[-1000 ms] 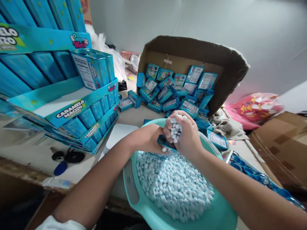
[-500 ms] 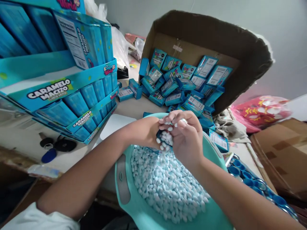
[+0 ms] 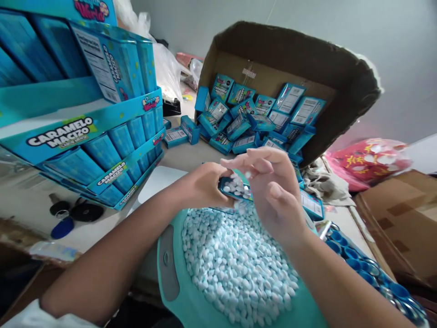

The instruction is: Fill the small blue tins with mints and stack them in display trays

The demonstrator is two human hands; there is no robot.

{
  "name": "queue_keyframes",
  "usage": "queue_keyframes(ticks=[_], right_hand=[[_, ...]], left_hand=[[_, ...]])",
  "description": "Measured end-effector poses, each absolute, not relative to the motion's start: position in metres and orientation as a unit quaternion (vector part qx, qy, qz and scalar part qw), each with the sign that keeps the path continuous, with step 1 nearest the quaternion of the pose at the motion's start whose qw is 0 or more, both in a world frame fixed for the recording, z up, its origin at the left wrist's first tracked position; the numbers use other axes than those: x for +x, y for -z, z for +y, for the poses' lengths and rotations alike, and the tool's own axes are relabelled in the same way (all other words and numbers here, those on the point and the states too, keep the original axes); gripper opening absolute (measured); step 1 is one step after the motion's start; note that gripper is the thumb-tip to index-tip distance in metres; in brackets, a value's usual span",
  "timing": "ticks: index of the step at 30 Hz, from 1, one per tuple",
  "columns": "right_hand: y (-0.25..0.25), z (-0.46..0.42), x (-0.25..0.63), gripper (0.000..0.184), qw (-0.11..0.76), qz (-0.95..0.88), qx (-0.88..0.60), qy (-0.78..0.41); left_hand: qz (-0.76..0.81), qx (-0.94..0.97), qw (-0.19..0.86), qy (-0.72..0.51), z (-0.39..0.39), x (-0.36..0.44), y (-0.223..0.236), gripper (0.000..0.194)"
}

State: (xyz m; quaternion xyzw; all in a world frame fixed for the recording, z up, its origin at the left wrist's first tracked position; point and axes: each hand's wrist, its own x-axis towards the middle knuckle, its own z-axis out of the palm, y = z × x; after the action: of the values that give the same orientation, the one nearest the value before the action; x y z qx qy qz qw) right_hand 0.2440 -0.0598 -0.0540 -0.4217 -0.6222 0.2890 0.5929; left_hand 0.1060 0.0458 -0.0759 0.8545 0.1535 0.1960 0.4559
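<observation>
My left hand point(image 3: 210, 184) grips a small blue tin point(image 3: 223, 186) at its left end, over the far part of a turquoise tub point(image 3: 170, 298). White candies point(image 3: 236, 187) fill the tin's opening, and a few are dropping beside it. My right hand point(image 3: 278, 193) is just right of the tin, its fingers spread and bent, with nothing held in them. Beneath both hands, the tub holds a wide heap of pale blue and white candies point(image 3: 239, 264). The tin's underside is hidden.
Stacked display trays of blue boxes point(image 3: 78, 127) stand at left. Behind the tub, an open cardboard carton point(image 3: 290, 50) lies on its side with many small blue boxes point(image 3: 239, 125). Blue round-mouthed containers point(image 3: 368, 269) sit at right, near another carton point(image 3: 406, 218). Keys point(image 3: 61, 209) lie at left.
My right hand has come off the tin and opened, moving slightly right. Candies that were under its fingers are now in the tin or falling. My left hand keeps its hold.
</observation>
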Motion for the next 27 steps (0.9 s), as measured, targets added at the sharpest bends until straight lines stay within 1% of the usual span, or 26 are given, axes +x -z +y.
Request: queue_keyframes(ticks=[3, 5, 8, 10, 12, 15, 19, 24, 27], right_hand=[[0.053, -0.063, 0.249, 0.027, 0.583, -0.64, -0.449, -0.222], [0.052, -0.063, 0.255, 0.021, 0.563, -0.638, -0.507, -0.141], [0.05, -0.061, 0.267, 0.015, 0.454, -0.637, -0.622, -0.038], [0.048, -0.061, 0.272, 0.011, 0.378, -0.641, -0.668, -0.03], [0.046, -0.061, 0.273, 0.014, 0.343, -0.647, -0.68, -0.031], [0.046, -0.063, 0.268, 0.019, 0.321, -0.666, -0.673, -0.029], [0.05, -0.063, 0.263, 0.019, 0.305, -0.667, -0.674, -0.088], [0.054, -0.062, 0.267, 0.016, 0.35, -0.648, -0.667, -0.117], [0.051, -0.064, 0.266, 0.015, 0.387, -0.651, -0.641, -0.124]], left_hand=[[0.197, 0.827, 0.479, -0.216, 0.044, 0.108, 0.075, 0.03], [0.22, 0.813, 0.486, -0.233, 0.043, 0.109, 0.074, 0.031], [0.248, 0.804, 0.468, -0.27, 0.044, 0.108, 0.073, 0.039], [0.247, 0.812, 0.441, -0.29, 0.044, 0.108, 0.074, 0.038], [0.241, 0.823, 0.421, -0.296, 0.045, 0.108, 0.075, 0.037], [0.22, 0.84, 0.406, -0.285, 0.046, 0.109, 0.078, 0.038], [0.163, 0.863, 0.412, -0.242, 0.047, 0.108, 0.08, 0.041], [0.158, 0.872, 0.406, -0.223, 0.047, 0.106, 0.081, 0.049], [0.175, 0.864, 0.407, -0.24, 0.046, 0.106, 0.08, 0.066]])
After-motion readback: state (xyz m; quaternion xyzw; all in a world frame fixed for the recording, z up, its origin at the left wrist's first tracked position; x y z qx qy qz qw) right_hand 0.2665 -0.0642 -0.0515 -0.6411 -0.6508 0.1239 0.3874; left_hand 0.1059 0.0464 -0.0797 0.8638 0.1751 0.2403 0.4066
